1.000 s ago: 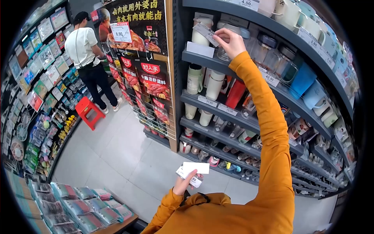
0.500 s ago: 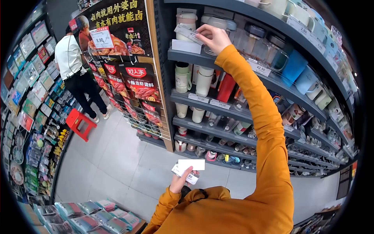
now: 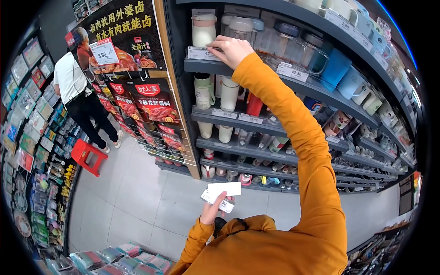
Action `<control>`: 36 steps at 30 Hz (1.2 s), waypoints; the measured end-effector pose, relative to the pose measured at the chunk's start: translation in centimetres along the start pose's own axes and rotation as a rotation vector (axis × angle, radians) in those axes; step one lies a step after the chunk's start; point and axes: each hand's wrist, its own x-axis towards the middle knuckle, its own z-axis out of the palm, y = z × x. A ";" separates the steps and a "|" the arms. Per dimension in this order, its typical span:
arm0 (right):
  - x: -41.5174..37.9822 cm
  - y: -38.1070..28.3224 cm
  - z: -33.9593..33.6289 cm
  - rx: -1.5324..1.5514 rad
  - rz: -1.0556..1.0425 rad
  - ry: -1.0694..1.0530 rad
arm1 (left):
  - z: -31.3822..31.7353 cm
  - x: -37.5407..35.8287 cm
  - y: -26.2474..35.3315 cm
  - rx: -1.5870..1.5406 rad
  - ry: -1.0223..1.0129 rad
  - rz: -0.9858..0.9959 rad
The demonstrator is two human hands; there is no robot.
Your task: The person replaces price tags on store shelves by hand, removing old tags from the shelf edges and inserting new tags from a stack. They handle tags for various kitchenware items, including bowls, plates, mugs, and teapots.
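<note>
My right hand (image 3: 233, 49) reaches up to a shelf edge, its fingers closed at the right end of a price tag (image 3: 201, 53). That tag now lies along the shelf's front edge, its right end hidden by my fingers. Just behind it stands a cup with a pink lid (image 3: 204, 30), beside clear lidded containers (image 3: 240, 27). Lower down, my left hand (image 3: 212, 211) grips a bundle of price tags (image 3: 224, 189), a blank white one on top and printed ones beneath.
Shelves of cups and glass mugs (image 3: 316, 50) curve off to the right. Red seasoning packets (image 3: 153, 103) hang on a rack at the left. Farther left are a red stool (image 3: 89, 156) and a person in a white shirt (image 3: 71, 78). Packaged goods (image 3: 110, 261) lie at lower left.
My right hand has lowered the price tag from a tilted position to flat against the shelf edge. The view has shifted slightly. My left hand still holds its bundle.
</note>
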 end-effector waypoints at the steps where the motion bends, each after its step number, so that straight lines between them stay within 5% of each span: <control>1: -0.4 -0.1 0.1 0.040 -0.012 0.074 | 0.3 0.2 0.4 -0.016 -0.013 0.004; 3: -1.9 -0.5 -0.9 0.118 -0.129 0.261 | 1.1 0.8 1.3 -0.024 -0.006 0.050; 6: -8.5 -3.8 -5.2 0.380 -0.054 0.186 | 3.6 1.2 4.0 -0.010 0.027 0.149; 9: -17.4 -5.4 -8.2 0.953 0.387 -0.251 | 5.6 1.6 5.1 -0.029 -0.037 0.198; 12: -24.3 -5.2 -11.4 1.214 0.653 -0.384 | 9.1 1.3 5.9 0.046 -0.112 0.239; 20: -37.9 -3.2 -22.5 1.061 0.640 -0.227 | 21.2 0.0 -1.6 0.196 -0.305 0.166; 25: -50.5 -0.8 -31.8 0.916 0.878 -0.140 | 29.3 -2.7 -11.3 0.162 -0.417 0.020; 32: -68.8 1.6 -46.8 0.684 1.141 0.103 | 39.6 -8.0 -26.5 0.039 -0.657 -0.587; 36: -74.3 3.6 -51.1 0.649 1.223 0.253 | 45.2 -9.2 -29.1 0.072 -0.876 -0.699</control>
